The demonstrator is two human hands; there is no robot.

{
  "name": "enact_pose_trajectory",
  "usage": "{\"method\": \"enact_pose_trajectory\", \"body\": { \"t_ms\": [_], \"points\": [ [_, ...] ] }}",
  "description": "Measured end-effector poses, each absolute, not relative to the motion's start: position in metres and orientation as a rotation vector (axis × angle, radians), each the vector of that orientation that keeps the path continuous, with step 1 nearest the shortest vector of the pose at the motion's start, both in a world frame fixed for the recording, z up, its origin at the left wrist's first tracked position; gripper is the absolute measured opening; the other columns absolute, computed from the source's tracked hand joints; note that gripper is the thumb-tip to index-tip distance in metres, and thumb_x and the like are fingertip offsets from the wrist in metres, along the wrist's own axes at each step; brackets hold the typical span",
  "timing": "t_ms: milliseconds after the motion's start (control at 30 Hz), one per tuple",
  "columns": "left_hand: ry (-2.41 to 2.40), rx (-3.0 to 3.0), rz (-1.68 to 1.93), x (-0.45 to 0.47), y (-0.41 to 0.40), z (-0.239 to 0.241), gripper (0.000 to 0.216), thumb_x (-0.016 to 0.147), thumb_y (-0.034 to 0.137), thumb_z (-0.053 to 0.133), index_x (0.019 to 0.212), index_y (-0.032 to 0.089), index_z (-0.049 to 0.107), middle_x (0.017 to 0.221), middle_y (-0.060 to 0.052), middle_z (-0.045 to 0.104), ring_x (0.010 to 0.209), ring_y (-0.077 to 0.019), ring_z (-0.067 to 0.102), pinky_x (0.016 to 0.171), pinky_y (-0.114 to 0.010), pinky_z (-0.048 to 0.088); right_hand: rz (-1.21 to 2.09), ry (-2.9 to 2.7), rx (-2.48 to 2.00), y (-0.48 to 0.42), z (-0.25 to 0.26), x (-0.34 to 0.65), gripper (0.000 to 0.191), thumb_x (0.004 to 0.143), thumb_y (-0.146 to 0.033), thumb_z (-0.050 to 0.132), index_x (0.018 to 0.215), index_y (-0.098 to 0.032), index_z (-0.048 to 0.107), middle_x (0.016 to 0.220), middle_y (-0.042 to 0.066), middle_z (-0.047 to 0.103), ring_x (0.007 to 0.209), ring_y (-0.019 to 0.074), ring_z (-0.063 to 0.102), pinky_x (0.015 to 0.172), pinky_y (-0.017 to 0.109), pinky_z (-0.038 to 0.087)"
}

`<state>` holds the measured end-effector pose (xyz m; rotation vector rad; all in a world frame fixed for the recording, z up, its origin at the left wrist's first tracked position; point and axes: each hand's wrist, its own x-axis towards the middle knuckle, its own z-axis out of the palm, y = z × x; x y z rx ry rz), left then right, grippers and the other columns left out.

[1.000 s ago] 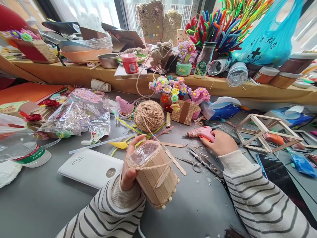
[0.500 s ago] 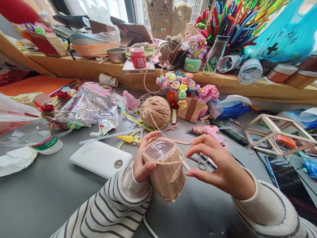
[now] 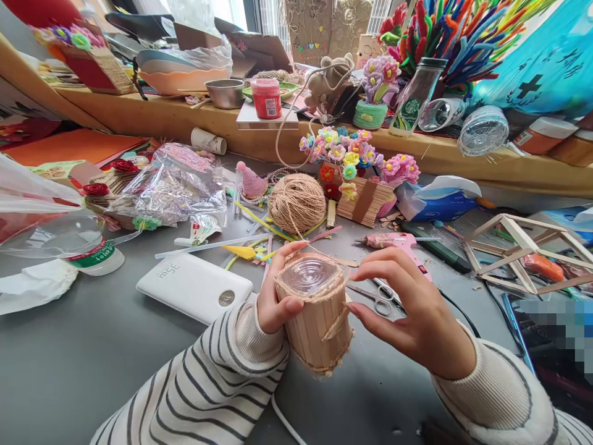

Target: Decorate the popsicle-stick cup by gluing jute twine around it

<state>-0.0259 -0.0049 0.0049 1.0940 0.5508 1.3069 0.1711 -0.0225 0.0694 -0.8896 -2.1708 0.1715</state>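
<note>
My left hand (image 3: 273,296) is wrapped round a small pot (image 3: 317,312) made of wooden sticks around a clear plastic cup, held bottom up just above the grey table (image 3: 92,364). Jute twine runs round the pot and leads back to a twine ball (image 3: 297,202). My right hand (image 3: 407,309) is at the pot's right side, thumb and fingertips curved and close together at the twine; whether they pinch it I cannot make out. A pink glue gun (image 3: 398,242) and scissors (image 3: 377,300) lie behind my right hand.
A white power bank (image 3: 194,287) lies left of the pot. Plastic bags (image 3: 171,185), paper flowers in a stick box (image 3: 359,198), a tissue pack (image 3: 435,201) and a wooden stick frame (image 3: 519,253) crowd the table. The wooden ledge (image 3: 162,120) behind holds bowls, jars and pipe cleaners.
My right hand left the glue gun and came over to the pot's right side. The pot was turned more upright and drawn slightly closer to the middle.
</note>
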Motion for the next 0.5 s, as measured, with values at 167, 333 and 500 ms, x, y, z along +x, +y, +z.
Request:
{"method": "enact_pose_trajectory", "body": {
  "t_ms": [167, 333, 500],
  "points": [
    [0.555, 1.131, 1.307, -0.026, -0.0016, 0.0014, 0.08, 0.059, 0.055, 0.076, 0.122, 0.018, 0.045, 0.105, -0.012, 0.068, 0.095, -0.0298, 0.066, 0.082, -0.041, 0.049, 0.136, -2.176, -0.878, -0.024, 0.0694, 0.1685, 0.01, 0.084, -0.014, 0.06, 0.092, -0.017, 0.056, 0.089, 0.005, 0.057, 0.086, 0.0168, 0.054, 0.076, 0.03, 0.049],
    [0.554, 1.132, 1.286, -0.0257, -0.0034, 0.0058, 0.079, 0.059, 0.053, 0.078, 0.122, 0.019, 0.045, 0.106, -0.011, 0.067, 0.097, -0.0298, 0.066, 0.084, -0.041, 0.049, 0.121, -2.143, -0.876, -0.0251, 0.0719, 0.1698, 0.01, 0.083, -0.012, 0.06, 0.089, -0.017, 0.055, 0.094, 0.006, 0.057, 0.09, 0.0167, 0.055, 0.081, 0.031, 0.048],
    [0.531, 1.132, 1.283, -0.0253, -0.0045, 0.0068, 0.078, 0.061, 0.051, 0.077, 0.123, 0.019, 0.044, 0.107, -0.012, 0.067, 0.099, -0.0295, 0.065, 0.085, -0.04, 0.049, 0.01, -2.129, -0.873, -0.0247, 0.0709, 0.1684, 0.02, 0.082, -0.013, 0.062, 0.099, -0.018, 0.054, 0.097, 0.008, 0.059, 0.094, 0.0197, 0.056, 0.081, 0.034, 0.049]
  ]
}}
